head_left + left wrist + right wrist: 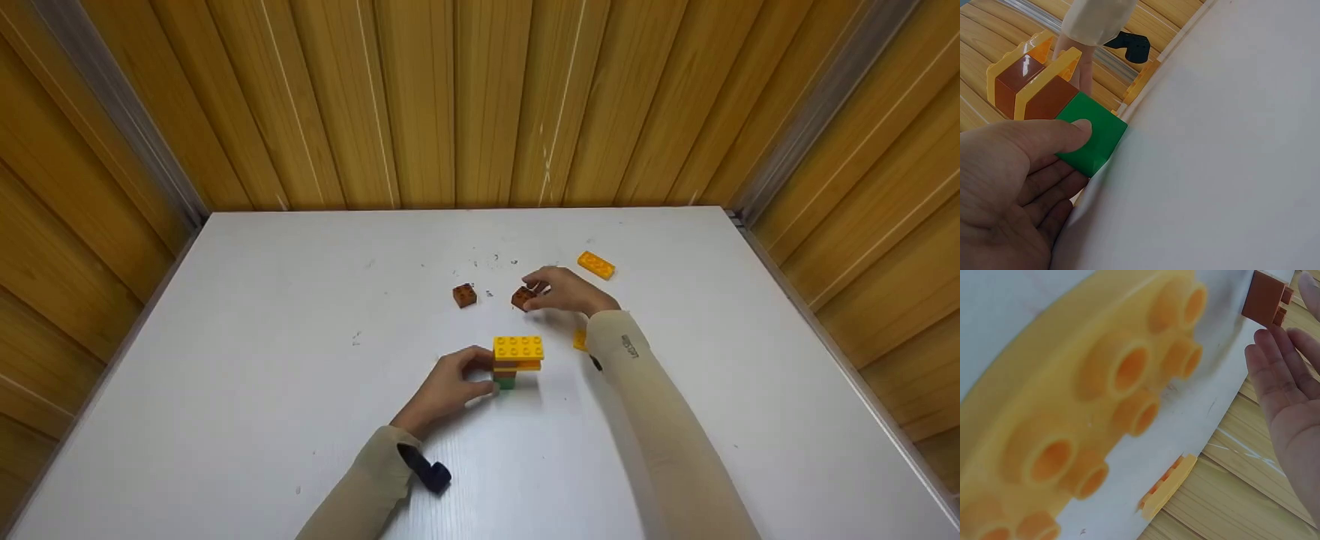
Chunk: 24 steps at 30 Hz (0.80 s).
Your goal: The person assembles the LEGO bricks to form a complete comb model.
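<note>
My left hand (450, 386) grips a small upright tower of toy building bricks. Its thumb lies on the green brick (1103, 132) at the bottom, with fingers behind. Above the green come a brown brick (1050, 101), a yellow plate, another brown brick (1019, 76) and a studded yellow plate (517, 347) on top. Farther back, my right hand (562, 292) reaches over a loose brown brick (520, 299), thumb and fingers spread on either side of it. In the right wrist view its fingers are fairly straight, with fingertips right at a brown brick (1264, 298).
A second brown brick (464, 295) lies left of the right hand. One yellow plate (596, 265) is at the back right; another yellow piece (580, 340) is partly under the right sleeve. Wood-look panels (480, 105) enclose the white table (262, 337).
</note>
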{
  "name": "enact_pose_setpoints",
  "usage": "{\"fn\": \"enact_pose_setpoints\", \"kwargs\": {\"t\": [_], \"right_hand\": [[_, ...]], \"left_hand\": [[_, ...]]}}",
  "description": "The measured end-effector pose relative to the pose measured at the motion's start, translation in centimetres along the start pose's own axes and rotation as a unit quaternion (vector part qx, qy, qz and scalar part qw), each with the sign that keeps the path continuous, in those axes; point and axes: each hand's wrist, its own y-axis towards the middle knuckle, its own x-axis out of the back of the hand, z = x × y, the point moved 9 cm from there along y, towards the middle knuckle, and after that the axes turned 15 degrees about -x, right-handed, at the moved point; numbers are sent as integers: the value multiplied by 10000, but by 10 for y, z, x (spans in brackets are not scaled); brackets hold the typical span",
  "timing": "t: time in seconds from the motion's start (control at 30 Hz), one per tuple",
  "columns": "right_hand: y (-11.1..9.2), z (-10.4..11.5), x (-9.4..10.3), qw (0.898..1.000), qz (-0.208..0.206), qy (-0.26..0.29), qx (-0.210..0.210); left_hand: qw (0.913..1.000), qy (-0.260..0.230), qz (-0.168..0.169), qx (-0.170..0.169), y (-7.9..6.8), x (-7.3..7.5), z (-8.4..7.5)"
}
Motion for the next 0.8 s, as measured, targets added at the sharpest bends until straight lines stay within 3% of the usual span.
{"fn": "enact_pose_setpoints", "kwargs": {"t": [0.43, 0.8], "right_hand": [[11, -9, -9, 9987, 39, -133, -496], [12, -9, -13, 9990, 149, 221, -370]], "left_hand": [[9999, 21, 39, 100, -1, -1, 0], [10000, 3, 14, -95, 0, 0, -3]]}}
